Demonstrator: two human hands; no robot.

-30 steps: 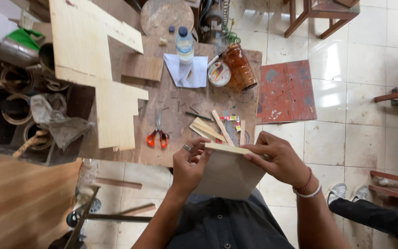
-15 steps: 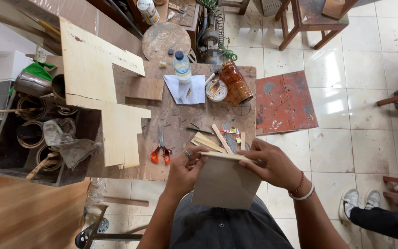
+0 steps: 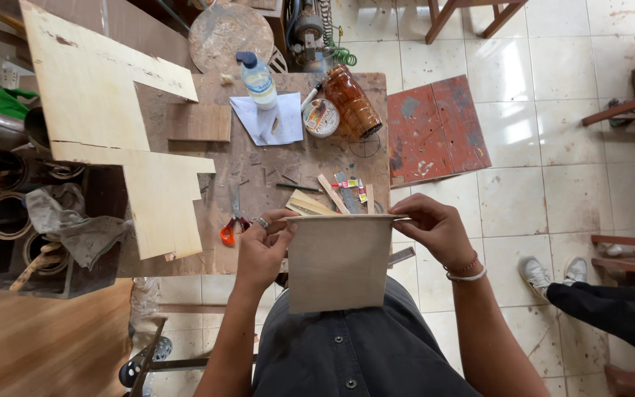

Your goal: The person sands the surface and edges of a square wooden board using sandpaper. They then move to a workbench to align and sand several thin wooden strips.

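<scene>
I hold a thin, pale plywood panel (image 3: 338, 263) upright in front of my lap, its face toward me. My left hand (image 3: 261, 246), with a ring on one finger, pinches the panel's upper left corner. My right hand (image 3: 435, 229), with bracelets at the wrist, grips the upper right corner. The panel's bottom edge rests against my dark shirt. Just beyond the top edge lie several thin wood strips (image 3: 317, 202) and orange-handled scissors (image 3: 231, 226) on the worn wooden table (image 3: 273, 165).
A large notched plywood sheet (image 3: 112, 125) overhangs the table's left side. A water bottle (image 3: 257, 76), amber jar (image 3: 350, 101), round tin (image 3: 322, 117) and white paper (image 3: 266, 117) stand at the back. A red board (image 3: 435, 129) lies on the tile floor. Another person's feet (image 3: 553, 272) are at right.
The panel has swung from a slanted tilt to upright and square to me. My hands shifted out to its top corners, and the view moved slightly lower and left.
</scene>
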